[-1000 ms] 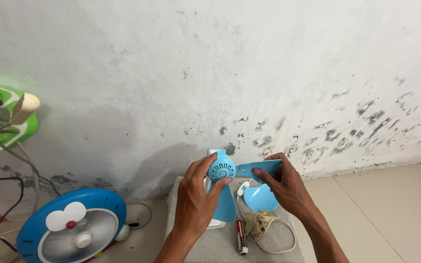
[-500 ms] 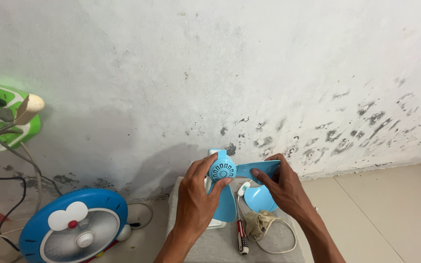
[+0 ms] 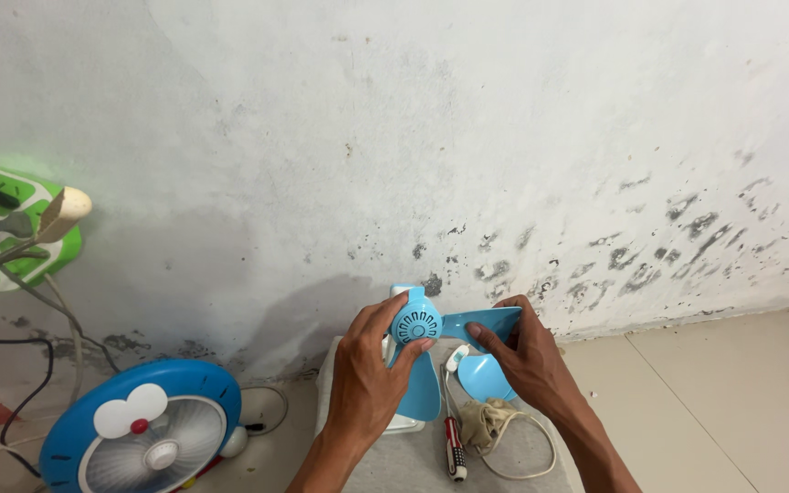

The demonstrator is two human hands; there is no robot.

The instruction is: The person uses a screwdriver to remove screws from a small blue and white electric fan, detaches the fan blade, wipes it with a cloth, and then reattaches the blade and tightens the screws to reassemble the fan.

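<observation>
My left hand (image 3: pixel 367 379) grips the round hub of a blue plastic fan blade (image 3: pixel 417 324), thumb on the hub's front. My right hand (image 3: pixel 522 356) pinches the blade arm (image 3: pixel 481 322) that points right. Another blade hangs down beside my left palm. Behind the hub is a small white and blue fan body (image 3: pixel 401 420), mostly hidden. Both hands are held above a grey cloth (image 3: pixel 413 461) close to a stained white wall.
On the cloth lie a red-and-black screwdriver (image 3: pixel 455 454), a blue rounded cover (image 3: pixel 486 376) and a coiled white cord (image 3: pixel 504 429). A round blue cartoon-faced fan (image 3: pixel 143 434) stands at lower left. A green-white plug board (image 3: pixel 20 224) with cables is on the wall at left. Tiled floor (image 3: pixel 732 402) at right.
The view has shifted slightly. Both hands keep their hold on the blue blade, which stays almost in the same place.
</observation>
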